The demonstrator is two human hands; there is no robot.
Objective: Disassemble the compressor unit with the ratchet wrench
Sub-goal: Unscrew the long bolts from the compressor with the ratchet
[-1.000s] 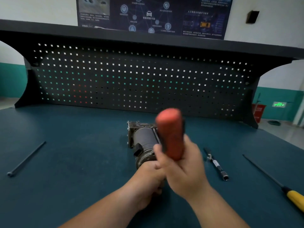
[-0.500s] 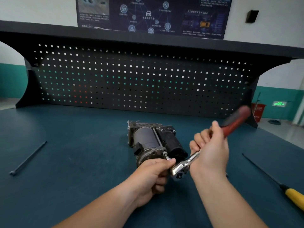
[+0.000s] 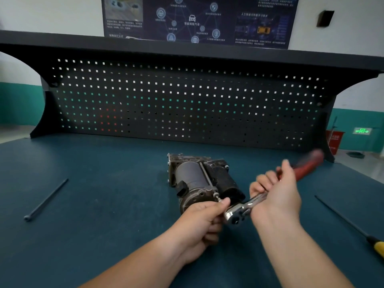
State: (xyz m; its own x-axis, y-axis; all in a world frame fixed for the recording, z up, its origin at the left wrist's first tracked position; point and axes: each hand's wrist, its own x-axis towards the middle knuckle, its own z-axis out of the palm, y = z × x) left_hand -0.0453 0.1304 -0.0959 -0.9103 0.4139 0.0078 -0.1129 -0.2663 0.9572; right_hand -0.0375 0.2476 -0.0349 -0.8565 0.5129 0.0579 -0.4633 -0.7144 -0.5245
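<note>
The dark metal compressor unit (image 3: pixel 197 179) lies on the blue-green bench top (image 3: pixel 104 204), its long axis pointing away from me. My right hand (image 3: pixel 276 196) grips the shaft of the ratchet wrench (image 3: pixel 239 213); the chrome head sits near the unit's front end and the red handle (image 3: pixel 307 167) slants up to the right, blurred. My left hand (image 3: pixel 199 225) rests against the front of the unit and pinches the small bit between the ratchet head and a long bolt at the unit's front corner.
A long black rod (image 3: pixel 46 199) lies at the left of the bench. A thin rod with a yellow handle (image 3: pixel 353 229) lies at the right edge. A black pegboard back panel (image 3: pixel 187 104) rises behind the bench.
The red handle swung from upright in front of me down to the right. Since half a second ago it has shifted only slightly. My left hand stays at the unit's front.
</note>
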